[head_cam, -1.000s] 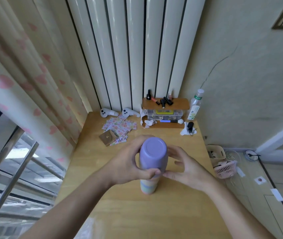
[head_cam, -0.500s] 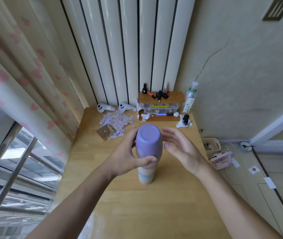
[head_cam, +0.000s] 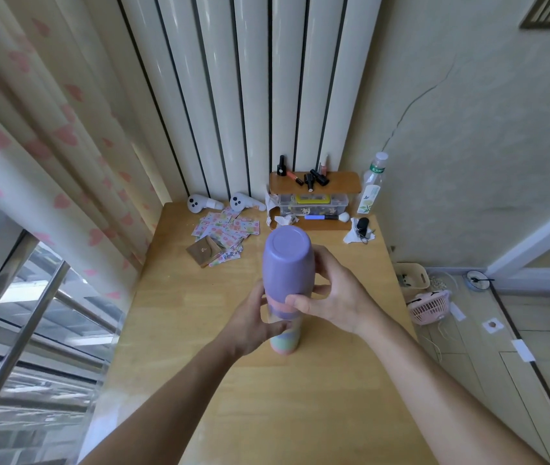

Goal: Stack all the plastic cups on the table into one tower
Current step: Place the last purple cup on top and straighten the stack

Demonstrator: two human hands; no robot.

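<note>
Tower: our cup tower (head_cam: 286, 286) stands mid-tabletop (head_cam: 179, 330), upside-down purple cup topmost, pastel rims below.
Fingers: left hand (head_cam: 254, 322) and right hand (head_cam: 332, 298) grip it.
Change: our right hand, open before, now clasps.

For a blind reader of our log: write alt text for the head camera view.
Two bare hands, left hand and right hand, grip a tower of upside-down plastic cups standing on a wooden table, with a purple cup on top and pastel rims showing below. At the table's far end lie stickers, two white controllers and a small shelf of cosmetics.
</note>
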